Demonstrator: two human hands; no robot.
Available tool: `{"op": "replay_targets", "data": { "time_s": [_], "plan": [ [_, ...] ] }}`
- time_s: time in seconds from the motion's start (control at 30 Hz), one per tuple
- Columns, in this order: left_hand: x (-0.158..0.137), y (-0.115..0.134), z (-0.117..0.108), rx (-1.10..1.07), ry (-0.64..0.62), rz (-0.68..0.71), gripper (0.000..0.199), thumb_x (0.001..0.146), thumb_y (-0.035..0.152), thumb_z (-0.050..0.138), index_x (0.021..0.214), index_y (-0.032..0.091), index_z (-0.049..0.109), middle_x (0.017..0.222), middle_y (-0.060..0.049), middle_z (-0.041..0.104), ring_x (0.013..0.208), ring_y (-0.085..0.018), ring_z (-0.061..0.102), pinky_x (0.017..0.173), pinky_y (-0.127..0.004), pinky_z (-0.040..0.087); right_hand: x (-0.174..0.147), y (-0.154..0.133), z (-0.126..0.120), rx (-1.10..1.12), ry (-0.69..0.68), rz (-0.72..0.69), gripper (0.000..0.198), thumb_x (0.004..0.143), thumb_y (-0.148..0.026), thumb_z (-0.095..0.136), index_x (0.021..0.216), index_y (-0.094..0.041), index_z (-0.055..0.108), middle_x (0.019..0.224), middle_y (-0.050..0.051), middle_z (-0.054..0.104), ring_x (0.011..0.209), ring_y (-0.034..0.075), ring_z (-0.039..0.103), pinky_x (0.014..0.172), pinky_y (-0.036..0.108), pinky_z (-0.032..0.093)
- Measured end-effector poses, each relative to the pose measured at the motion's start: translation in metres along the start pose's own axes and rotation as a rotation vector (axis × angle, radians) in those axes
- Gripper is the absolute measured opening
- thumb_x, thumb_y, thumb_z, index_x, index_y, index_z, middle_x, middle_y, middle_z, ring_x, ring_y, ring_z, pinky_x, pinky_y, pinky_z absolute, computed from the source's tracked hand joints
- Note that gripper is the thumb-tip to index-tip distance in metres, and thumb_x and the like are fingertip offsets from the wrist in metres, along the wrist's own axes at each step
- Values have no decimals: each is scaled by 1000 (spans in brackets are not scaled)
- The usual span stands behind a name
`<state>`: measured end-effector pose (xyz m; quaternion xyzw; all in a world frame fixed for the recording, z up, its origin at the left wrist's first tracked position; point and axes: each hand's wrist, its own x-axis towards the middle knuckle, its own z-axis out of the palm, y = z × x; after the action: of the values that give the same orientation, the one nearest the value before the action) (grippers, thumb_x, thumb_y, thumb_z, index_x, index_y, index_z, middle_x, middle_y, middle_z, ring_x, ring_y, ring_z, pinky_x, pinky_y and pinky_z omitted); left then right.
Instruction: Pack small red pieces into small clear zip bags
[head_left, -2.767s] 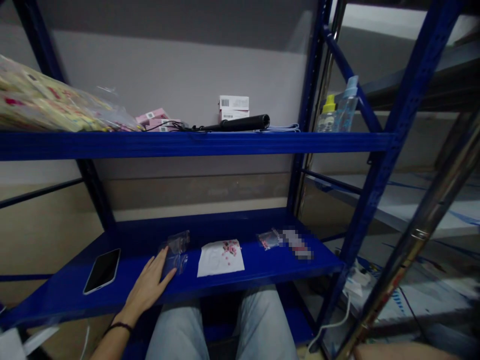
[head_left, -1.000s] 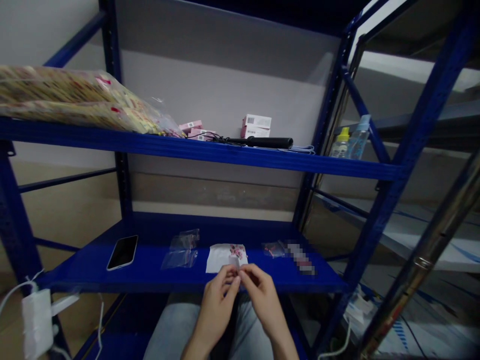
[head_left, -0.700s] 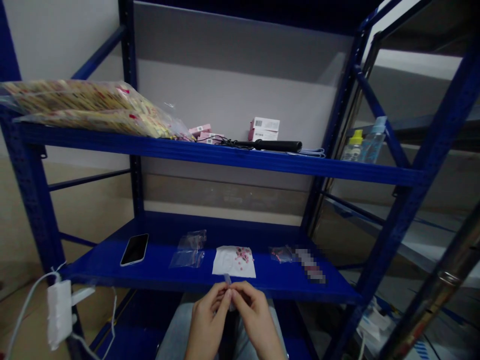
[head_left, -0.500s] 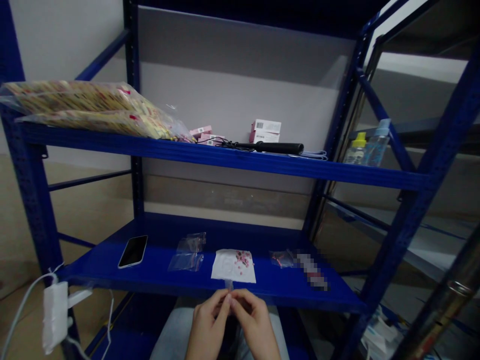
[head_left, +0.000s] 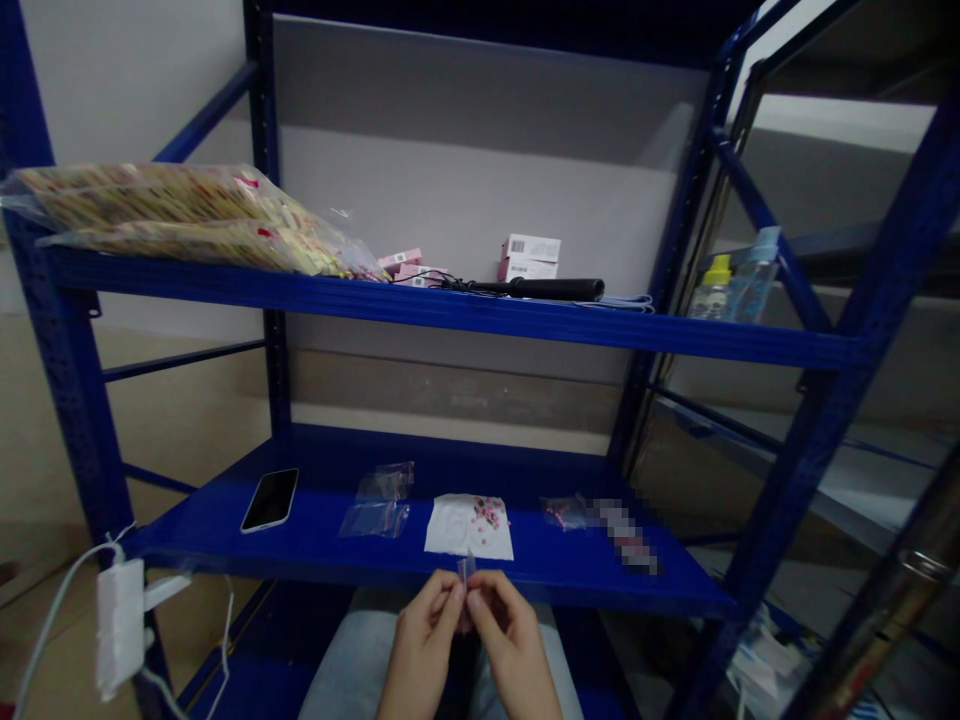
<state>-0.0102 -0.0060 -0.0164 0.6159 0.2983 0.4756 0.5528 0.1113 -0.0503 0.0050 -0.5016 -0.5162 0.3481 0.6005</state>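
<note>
Just in front of the shelf edge, my left hand (head_left: 424,632) and my right hand (head_left: 512,632) pinch a small clear plastic bag (head_left: 466,570) between thumbs and fingers. Its upper end sticks up above my fingertips, while the lower part is mostly hidden between the hands. Directly beyond it lies a white sheet of paper (head_left: 444,540), with several small pink and dark round pieces (head_left: 489,513) loose on its right half. Left of the paper are flat clear bags (head_left: 377,508). On the right rests a clear bag with small pink pieces (head_left: 562,513).
A phone (head_left: 271,500) lies at the left of the blue shelf (head_left: 330,455). A pixelated item (head_left: 624,535) is at the right. The upper shelf edge (head_left: 450,312) crosses above, carrying packed bags (head_left: 172,215), small boxes (head_left: 531,257) and a black stick-like object (head_left: 559,289). A white power strip (head_left: 121,625) hangs at left.
My fingertips have moved slightly apart, and the bag's upper end now stands more upright and shows more between them. The view has shifted a little.
</note>
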Motion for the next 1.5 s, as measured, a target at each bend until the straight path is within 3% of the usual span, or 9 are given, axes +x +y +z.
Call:
{"op": "replay_targets", "data": {
  "time_s": [0.27,0.47,0.7,0.8,0.9,1.03,1.3,1.4,1.5],
  "plan": [
    [3,13,-16,141,23,103,36,88,54,63,79,22,75,85,-8,66,83,-23,63,73,-29,51,-2,-1,4,21,-28,0,36,84,-53,68,93,-19,72,88,6,70,80,21,61,71,28,49],
    [-4,30,-18,386,-22,215,28,97,44,52,90,29,75,91,-7,68,88,-23,65,80,-31,52,-5,-8,-3,-135,-73,-94,31,93,-46,59,101,-22,76,95,7,71,87,22,64,77,29,49],
    [-8,-4,-6,828,-9,275,35,102,28,33,109,19,66,117,-14,67,115,-26,63,97,-37,51,-8,10,-1,-196,33,-18,27,91,-43,59,96,-19,71,84,4,69,77,19,62,70,25,46],
    [-6,-13,-11,1062,-5,209,37,99,21,32,118,15,63,132,-18,62,121,-28,61,98,-39,52,-8,14,1,-327,91,-83,22,94,-36,52,100,-20,66,83,3,67,72,17,60,67,24,44],
    [-5,-4,-20,1172,-79,145,36,98,17,33,118,17,63,132,-16,62,119,-27,63,97,-37,52,-9,8,-4,-472,-36,-160,19,93,-23,48,95,-22,67,86,2,66,77,17,61,71,24,44],
    [-7,16,-27,1178,-208,133,32,96,15,37,113,19,63,125,-12,66,113,-25,65,96,-37,52,-12,1,-11,-700,-229,-110,30,85,-8,45,83,-23,71,90,4,64,90,18,61,81,25,42],
    [-7,15,-28,1019,-352,213,26,97,16,38,101,20,63,110,-9,67,105,-23,63,97,-34,48,-12,9,-7,-873,-244,-39,24,87,-13,48,85,-23,71,93,4,62,90,17,60,79,24,40],
    [-9,9,-33,797,-342,187,23,98,26,45,115,23,60,122,-7,62,117,-22,57,104,-33,44,-7,0,-15,-863,-293,-34,24,86,-17,53,99,-25,72,100,4,63,96,18,60,83,25,39],
    [-14,6,-35,652,-364,120,67,81,32,74,142,28,45,149,-8,41,135,-28,42,114,-38,35,-1,-13,-24,-837,-400,-15,19,78,-22,67,95,-27,74,96,1,62,96,19,58,81,25,39]
  ]
}}
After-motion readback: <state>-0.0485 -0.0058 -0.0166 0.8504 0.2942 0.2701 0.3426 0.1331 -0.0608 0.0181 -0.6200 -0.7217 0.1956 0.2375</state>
